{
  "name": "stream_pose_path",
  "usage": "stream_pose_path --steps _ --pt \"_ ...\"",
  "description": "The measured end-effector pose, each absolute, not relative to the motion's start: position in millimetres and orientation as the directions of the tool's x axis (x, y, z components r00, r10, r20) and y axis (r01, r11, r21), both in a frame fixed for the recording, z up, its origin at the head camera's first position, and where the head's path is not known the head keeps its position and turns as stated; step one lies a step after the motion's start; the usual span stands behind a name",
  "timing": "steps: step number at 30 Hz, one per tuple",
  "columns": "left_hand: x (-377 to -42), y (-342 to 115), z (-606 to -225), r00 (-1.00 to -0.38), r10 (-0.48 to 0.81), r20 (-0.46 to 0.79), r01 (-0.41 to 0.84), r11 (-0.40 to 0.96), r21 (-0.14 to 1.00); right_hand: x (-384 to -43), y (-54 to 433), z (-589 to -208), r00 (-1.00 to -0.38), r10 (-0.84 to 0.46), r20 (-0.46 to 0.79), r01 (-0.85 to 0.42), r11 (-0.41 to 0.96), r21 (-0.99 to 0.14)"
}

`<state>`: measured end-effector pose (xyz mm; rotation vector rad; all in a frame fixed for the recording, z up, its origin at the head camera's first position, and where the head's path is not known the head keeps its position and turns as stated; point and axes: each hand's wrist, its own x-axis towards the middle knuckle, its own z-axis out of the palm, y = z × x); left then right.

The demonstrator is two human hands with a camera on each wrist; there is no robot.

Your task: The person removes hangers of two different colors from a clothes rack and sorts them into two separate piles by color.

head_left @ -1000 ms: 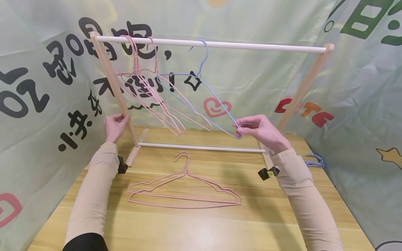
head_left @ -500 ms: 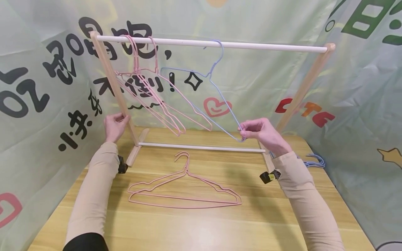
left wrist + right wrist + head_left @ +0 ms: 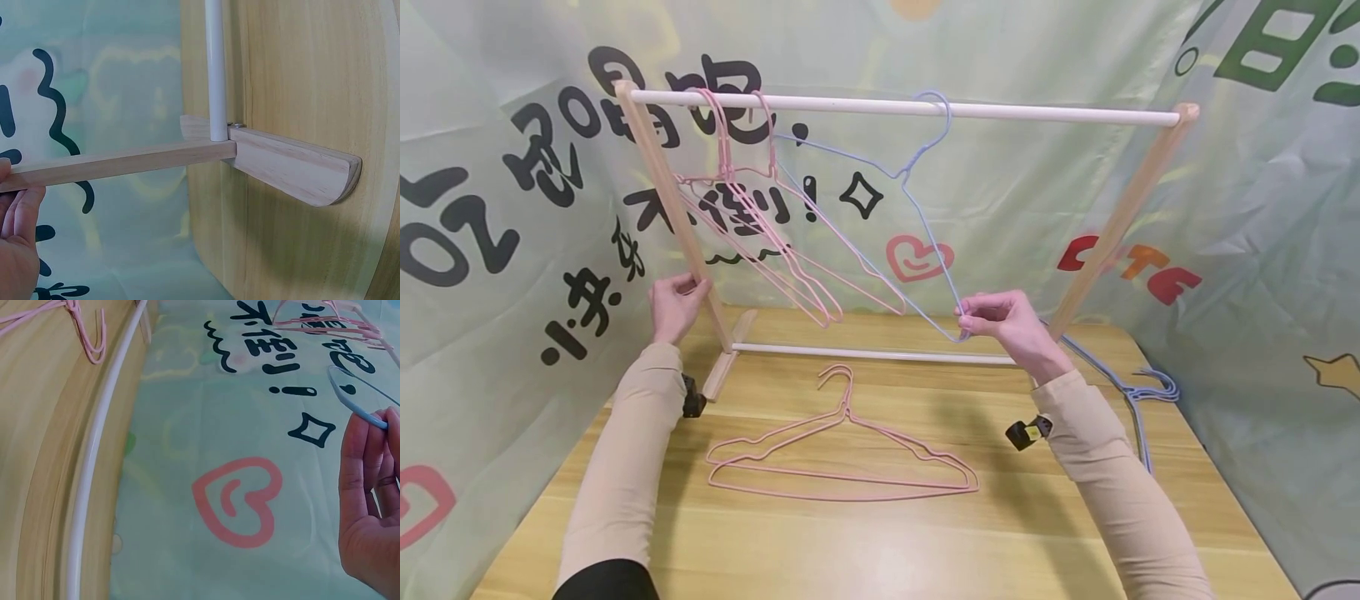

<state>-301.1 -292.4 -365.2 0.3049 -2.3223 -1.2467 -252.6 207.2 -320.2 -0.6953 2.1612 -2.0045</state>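
Note:
My right hand (image 3: 1003, 325) pinches the lower right corner of a blue clothes hanger (image 3: 928, 229), whose hook loops over the rack's white top rail (image 3: 1045, 111). The hanger tilts, its far shoulder raised to the left behind a pink hanger. In the right wrist view, thumb and fingers close on the blue hanger's corner (image 3: 340, 394). With thumb and fingers, my left hand (image 3: 676, 307) grips the rack's left wooden post (image 3: 658, 175); the left wrist view shows the same post (image 3: 125, 164) between them. Several pink hangers (image 3: 772, 233) hang on the rail's left part.
Two pink hangers (image 3: 842, 425) lie overlapped on the wooden table (image 3: 850, 550) in front of the rack. More blue hangers (image 3: 1131, 390) lie at the table's right, partly behind my right sleeve. A white lower bar (image 3: 872, 355) joins the rack's feet. A printed curtain (image 3: 1037, 42) surrounds the table.
The blue hanger's hook has slid right along the rail and its far shoulder has risen. My right hand went slightly right, then back left and a little lower. My left hand stays on the post.

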Motion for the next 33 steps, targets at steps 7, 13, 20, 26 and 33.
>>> stream_pose_path --steps 7,13,20,26,33 --pt "-299.9 -291.9 -365.2 -0.858 -0.416 0.301 0.029 0.547 0.837 -252.8 199.3 -321.5 -0.900 -0.386 0.202 -0.225 0.015 -0.974" --pt "-300.0 -292.9 -364.4 -0.862 -0.413 0.295 0.032 0.537 0.843 -253.4 195.7 -323.2 -0.894 -0.385 0.228 -0.241 -0.016 -0.970" --pt "-303.6 -293.7 -364.9 -0.866 -0.405 0.293 0.024 0.552 0.834 -253.2 195.3 -323.7 -0.880 -0.397 0.260 -0.264 -0.046 -0.963" --pt "-303.2 -293.9 -365.7 -0.864 -0.397 0.311 0.045 0.554 0.831 -251.9 197.0 -324.4 -0.877 -0.400 0.266 -0.264 -0.061 -0.963" --pt "-301.6 -292.9 -365.7 -0.861 -0.394 0.323 0.056 0.557 0.829 -247.3 203.2 -327.7 -0.887 -0.395 0.240 -0.266 0.011 -0.964"
